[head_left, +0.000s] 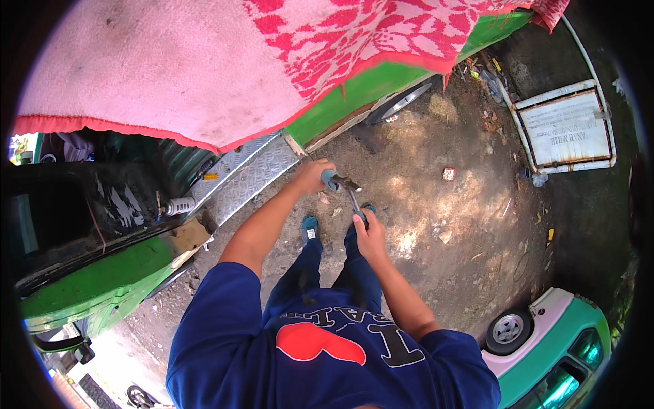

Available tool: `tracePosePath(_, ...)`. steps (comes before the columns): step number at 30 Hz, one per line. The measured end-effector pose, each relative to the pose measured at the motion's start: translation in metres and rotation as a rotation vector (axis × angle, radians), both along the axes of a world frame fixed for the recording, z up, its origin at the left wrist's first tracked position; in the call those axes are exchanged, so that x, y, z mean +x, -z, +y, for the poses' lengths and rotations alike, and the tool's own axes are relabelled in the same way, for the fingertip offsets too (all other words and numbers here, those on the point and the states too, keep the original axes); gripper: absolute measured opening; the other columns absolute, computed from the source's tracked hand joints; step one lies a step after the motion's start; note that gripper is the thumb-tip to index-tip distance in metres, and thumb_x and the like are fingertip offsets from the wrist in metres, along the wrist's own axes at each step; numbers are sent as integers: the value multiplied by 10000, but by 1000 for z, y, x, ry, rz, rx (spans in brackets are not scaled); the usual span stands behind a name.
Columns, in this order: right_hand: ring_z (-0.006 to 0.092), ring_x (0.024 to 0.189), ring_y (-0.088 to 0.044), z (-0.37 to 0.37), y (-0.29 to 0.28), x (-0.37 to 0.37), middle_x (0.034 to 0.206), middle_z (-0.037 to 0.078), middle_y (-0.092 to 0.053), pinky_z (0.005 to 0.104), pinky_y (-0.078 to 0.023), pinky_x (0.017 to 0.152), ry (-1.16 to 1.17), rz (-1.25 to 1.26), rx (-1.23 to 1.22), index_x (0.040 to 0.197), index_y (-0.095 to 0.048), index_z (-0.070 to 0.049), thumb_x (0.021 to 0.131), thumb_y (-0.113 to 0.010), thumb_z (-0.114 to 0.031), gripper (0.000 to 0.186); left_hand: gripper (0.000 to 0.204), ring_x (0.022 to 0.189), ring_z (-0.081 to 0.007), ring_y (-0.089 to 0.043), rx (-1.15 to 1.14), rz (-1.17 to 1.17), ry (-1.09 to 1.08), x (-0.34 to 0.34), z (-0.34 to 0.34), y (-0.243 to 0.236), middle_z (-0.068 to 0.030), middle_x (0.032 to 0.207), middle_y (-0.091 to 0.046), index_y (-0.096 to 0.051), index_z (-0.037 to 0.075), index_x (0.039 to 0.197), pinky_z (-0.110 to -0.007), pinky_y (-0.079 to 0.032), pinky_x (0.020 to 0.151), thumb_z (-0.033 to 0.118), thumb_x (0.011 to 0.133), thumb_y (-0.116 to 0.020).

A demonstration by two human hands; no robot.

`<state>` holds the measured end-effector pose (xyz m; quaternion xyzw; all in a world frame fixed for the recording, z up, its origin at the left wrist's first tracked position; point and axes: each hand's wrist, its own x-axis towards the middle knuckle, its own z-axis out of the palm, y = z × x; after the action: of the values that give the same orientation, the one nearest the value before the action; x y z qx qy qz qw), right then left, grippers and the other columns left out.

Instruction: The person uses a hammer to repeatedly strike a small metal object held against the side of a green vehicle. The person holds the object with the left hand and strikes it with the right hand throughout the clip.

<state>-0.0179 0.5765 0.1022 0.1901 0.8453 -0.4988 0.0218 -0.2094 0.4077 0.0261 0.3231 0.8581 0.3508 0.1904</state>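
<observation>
Gripping a hammer [353, 200] by its handle in the right hand [370, 236], a blue piece [330, 180] in the left hand [315, 176]. From the right hand, up and slightly left to the hammer's head, just right of the blue piece, nearer the left hand; impossible to tell if touching.

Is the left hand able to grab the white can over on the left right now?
Probably not yet: the left hand is gripping a light-blue cylinder, and the white can lies off past the patterned metal plate. Nothing else seems to block the way, though.
</observation>
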Motion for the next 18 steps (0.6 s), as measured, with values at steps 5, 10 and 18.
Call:
tracePosePath(5, 184, 631, -560, 11, -2, 5, 689, 112, -568, 320, -457, 614, 43, 31, -85, 1092, -609, -12, 954, -622, -281, 302, 259, 910, -320, -633, 67, 9, 0, 0, 4, -8, -55, 944, -612, -607, 171, 940, -434, -502, 733, 124, 712, -723)
tracePosePath(10, 165, 628, -545, 15, -4, 4, 690, 102, -571, 315, -450, 611, 67, 32, -105, 1083, -611, -6, 953, -625, -277, 301, 264, 889, -323, -636, 62, 29, -10, -6, 5, -14, -54, 924, -616, -605, 169, 936, -432, -508, 735, 119, 705, -724)
tracePosePath(18, 169, 635, -551, 18, 3, 12, 695, 106, -585, 319, -458, 620, 84, -20, -121, 1090, -627, -6, 946, -633, -275, 305, 327, 937, -323, -624, 1, 23, 33, -6, 1, -9, -52, 965, -608, -584, 157, 980, -430, -507, 738, 117, 694, -736)
